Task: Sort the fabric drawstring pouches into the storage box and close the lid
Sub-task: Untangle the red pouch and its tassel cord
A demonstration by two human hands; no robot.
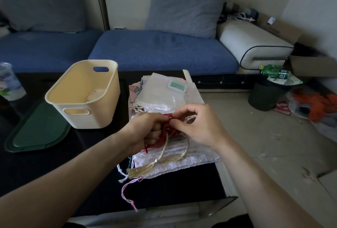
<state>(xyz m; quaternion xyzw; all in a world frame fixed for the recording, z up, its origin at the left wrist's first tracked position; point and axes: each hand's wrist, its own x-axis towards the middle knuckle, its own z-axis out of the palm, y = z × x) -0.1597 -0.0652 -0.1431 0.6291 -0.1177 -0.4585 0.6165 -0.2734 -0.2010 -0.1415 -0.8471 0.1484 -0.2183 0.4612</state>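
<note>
On the dark table (54, 169) in front of the blue sofa (160, 50), a person works over a heap of cloth pouches (164, 92). The left hand (145, 131) is curled tight round a red pouch (169, 132), and the right hand (198, 125) pinches the red cord at its mouth between thumb and fingertips. A gold cord with a tassel (145, 169) hangs down from the red pouch across a white pouch (182, 162) lying under the hands. A pink string (127, 191) trails off toward the table's near edge. Just left of the heap stands the cream box (82, 96), open, with only a small paper scrap visible at the bottom. Its dark green lid (38, 129) lies flat on the table beside it, partly under the box. A plastic cup (9, 81) stands at the far left, and a bin (266, 94) with a green bottle (273, 71) on top sits on the floor to the right.
</note>
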